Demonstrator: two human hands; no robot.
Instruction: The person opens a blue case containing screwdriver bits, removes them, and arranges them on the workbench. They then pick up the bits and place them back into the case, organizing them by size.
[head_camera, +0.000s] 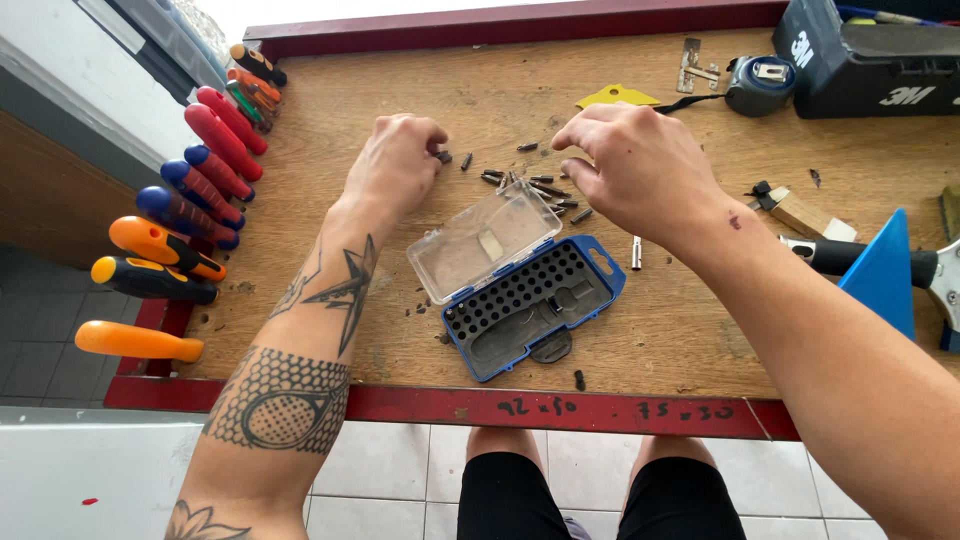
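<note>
Worn wooden workbench with red-painted edge (560, 410); person seated at its near side. Row of screwdrivers with red, blue and orange handles (190, 190) hangs along the left edge, handles pointing outward. Black plastic box (870, 60) at far right corner, grey tape measure (760, 85) just beside it, yellow scraper (615, 97) nearer centre. Blue triangular plastic piece (885, 275) and small wooden block (805, 215) at right.

Centre: blue plastic bit case (535, 310), open, clear lid (485, 240) folded back toward the far left. Case long axis runs diagonally, near-left to far-right. Hole grid appears mostly unfilled.

Scattered dark metal screwdriver bits (540, 185) lie on the bench just beyond the lid, pointing every way. One silver bit (636, 252) lies apart, right of the case, long axis toward the person.

Left hand (395, 165): fingers curled, tips pinching a dark bit (443, 156) at the pile's left edge.
Right hand (640, 165): fingers bent down over the pile's right side; cannot tell whether it holds anything.
</note>
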